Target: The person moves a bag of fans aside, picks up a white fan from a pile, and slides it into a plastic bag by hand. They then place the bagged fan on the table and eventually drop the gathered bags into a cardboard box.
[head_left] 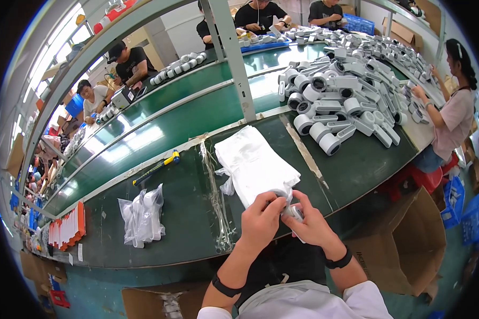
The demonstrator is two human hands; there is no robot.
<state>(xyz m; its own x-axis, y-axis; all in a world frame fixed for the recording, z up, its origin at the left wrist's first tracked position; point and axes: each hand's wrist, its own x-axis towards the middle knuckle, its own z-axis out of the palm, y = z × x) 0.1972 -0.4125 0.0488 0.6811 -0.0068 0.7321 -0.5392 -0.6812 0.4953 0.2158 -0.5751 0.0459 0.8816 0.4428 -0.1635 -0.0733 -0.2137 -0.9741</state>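
Note:
In front of my body, both hands hold a small white-and-grey plastic part (pixel 295 212), much of it hidden by my fingers. My left hand (pixel 259 222) pinches its upper side, fingers curled. My right hand (pixel 313 223) wraps round its other side, thumb against it. Just beyond my hands lies a stack of flat white bags (pixel 254 162) on the dark green table (pixel 186 212). To the right is a big heap of white-and-grey plastic housings (pixel 351 101) with round heads and long flat arms.
Left on the table are a yellow-and-black hammer (pixel 157 167), a clear bag of white parts (pixel 143 215) and orange-and-white boxes (pixel 68 226). A metal post (pixel 234 64) rises at the far edge by a green conveyor (pixel 133 133). An open carton (pixel 404 244) stands right; several co-workers sit around.

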